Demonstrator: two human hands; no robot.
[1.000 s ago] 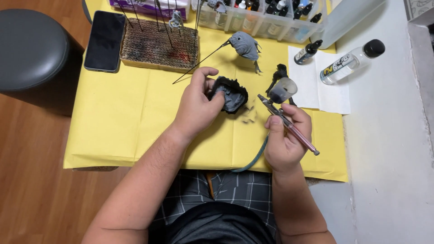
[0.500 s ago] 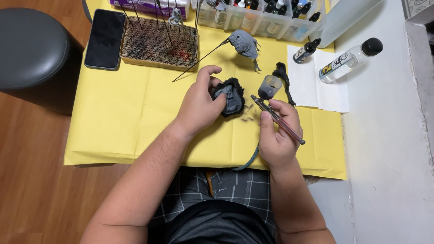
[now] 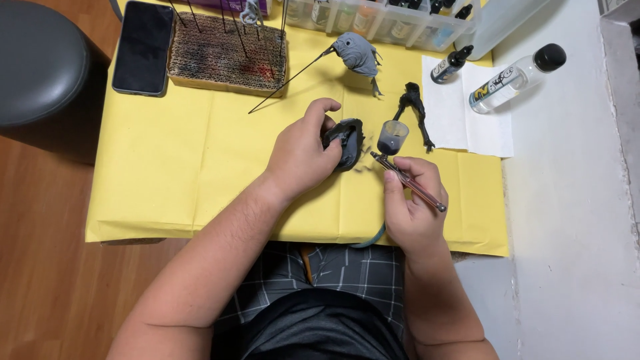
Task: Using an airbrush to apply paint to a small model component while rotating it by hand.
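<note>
Head-camera view of a miniature-painting bench covered by a yellow paper sheet (image 3: 173, 173), which serves as the landmark for all positions. Near the sheet's centre, the left hand (image 3: 300, 157) is closed around a dark grey model part (image 3: 347, 141), fingers curled over its top and thumb at its near side, holding it just above the paper. Just to the right of that part, the right hand (image 3: 408, 200) grips an airbrush (image 3: 408, 181) in a pen-like hold, fingers wrapped on the slim barrel; the airbrush's dark paint cup (image 3: 392, 137) stands upright and its nozzle points toward the model part, close to it, though contact cannot be judged. A teal hose (image 3: 373, 238) runs from below the right hand toward the sheet's near edge. Toward the sheet's far edge, a grey model piece on a thin rod (image 3: 357, 53) lies beyond the hands, and a corrugated cardboard block (image 3: 227, 57) stuck with upright skewers sits at the far left, with a black smartphone (image 3: 142, 47) on the sheet's far-left corner beside it. A black, spindly model piece (image 3: 415, 110) rests at the edge of a white paper towel (image 3: 467, 117) on the sheet's far right; a small dropper bottle (image 3: 451, 64) lies on that towel, and a clear bottle with a black cap (image 3: 517, 75) overlaps its right margin.
</note>
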